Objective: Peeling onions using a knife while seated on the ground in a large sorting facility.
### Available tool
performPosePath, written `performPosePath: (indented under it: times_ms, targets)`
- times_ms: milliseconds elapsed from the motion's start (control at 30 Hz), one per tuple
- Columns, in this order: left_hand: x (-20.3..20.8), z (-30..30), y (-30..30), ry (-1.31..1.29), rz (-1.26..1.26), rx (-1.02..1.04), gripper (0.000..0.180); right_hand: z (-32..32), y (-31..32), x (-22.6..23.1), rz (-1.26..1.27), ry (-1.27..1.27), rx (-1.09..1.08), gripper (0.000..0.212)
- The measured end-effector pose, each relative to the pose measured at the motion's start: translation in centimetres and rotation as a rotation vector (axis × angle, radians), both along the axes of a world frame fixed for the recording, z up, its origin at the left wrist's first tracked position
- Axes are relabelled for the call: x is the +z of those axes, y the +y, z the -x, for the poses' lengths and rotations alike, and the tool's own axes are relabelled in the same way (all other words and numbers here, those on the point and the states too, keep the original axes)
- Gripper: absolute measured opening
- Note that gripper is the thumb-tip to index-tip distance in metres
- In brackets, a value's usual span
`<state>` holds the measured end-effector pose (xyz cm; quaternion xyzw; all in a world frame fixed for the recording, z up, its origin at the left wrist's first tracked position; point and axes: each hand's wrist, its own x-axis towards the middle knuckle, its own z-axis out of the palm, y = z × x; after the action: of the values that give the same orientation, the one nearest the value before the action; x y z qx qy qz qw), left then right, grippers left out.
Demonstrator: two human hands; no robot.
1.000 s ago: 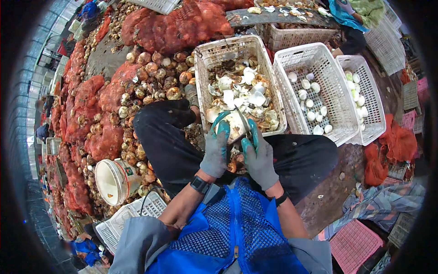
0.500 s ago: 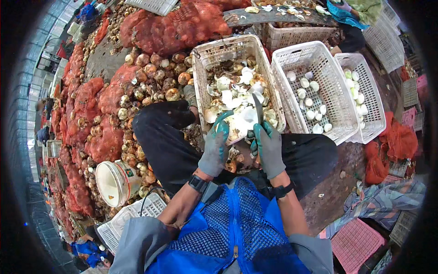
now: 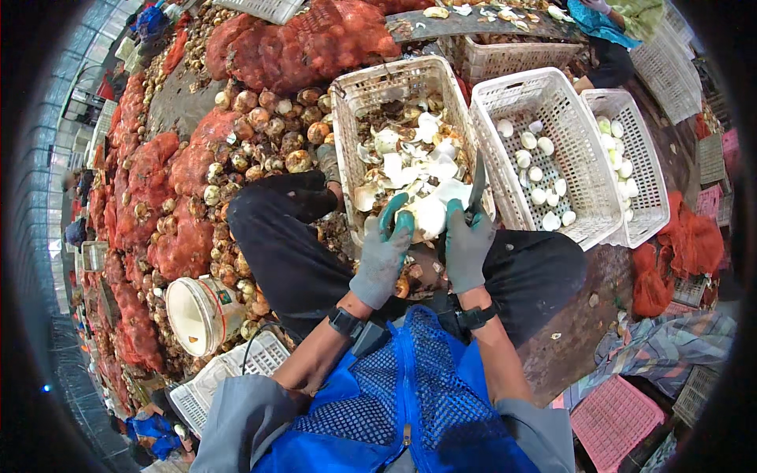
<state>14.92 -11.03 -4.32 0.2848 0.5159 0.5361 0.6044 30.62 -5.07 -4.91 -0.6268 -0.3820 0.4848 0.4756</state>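
Note:
My left hand (image 3: 383,256), in a grey glove with green fingertips, has its fingers curled against a pale peeled onion (image 3: 428,217). My right hand (image 3: 468,251), gloved the same way, grips a knife (image 3: 479,183) whose blade points up and away from me. Its thumb reaches to the onion's right side. Just beyond both hands stands a dirty white crate (image 3: 344,130) between my legs, holding white onion layers and brown skins (image 3: 392,165). The onion is over this crate's near edge; the knife's handle is mostly hidden in my glove.
To the right, a white crate (image 3: 544,76) holds several peeled onions, with a narrower crate (image 3: 661,197) beside it. Unpeeled onions (image 3: 268,126) and red net sacks (image 3: 303,47) cover the left. A white bucket (image 3: 189,315) lies near my left knee. Another person's sleeve (image 3: 591,24) shows far right.
The knife has swung to the right, away from the onion. My right hand has opened its thumb toward the onion, and my left hand has shifted slightly right.

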Motion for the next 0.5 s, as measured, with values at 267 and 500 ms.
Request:
performPosePath:
  times_ms: [267,500]
  targets:
    - [-1.5,0.4,0.1,0.055,-0.04,0.182,0.05,0.8,-0.2,1.3,-0.012,0.112,0.293,0.023]
    - [-0.1,1.0,0.0,0.128,-0.098,0.113,0.069,1.3,-0.2,-1.7,0.019,0.157,0.377,0.035]
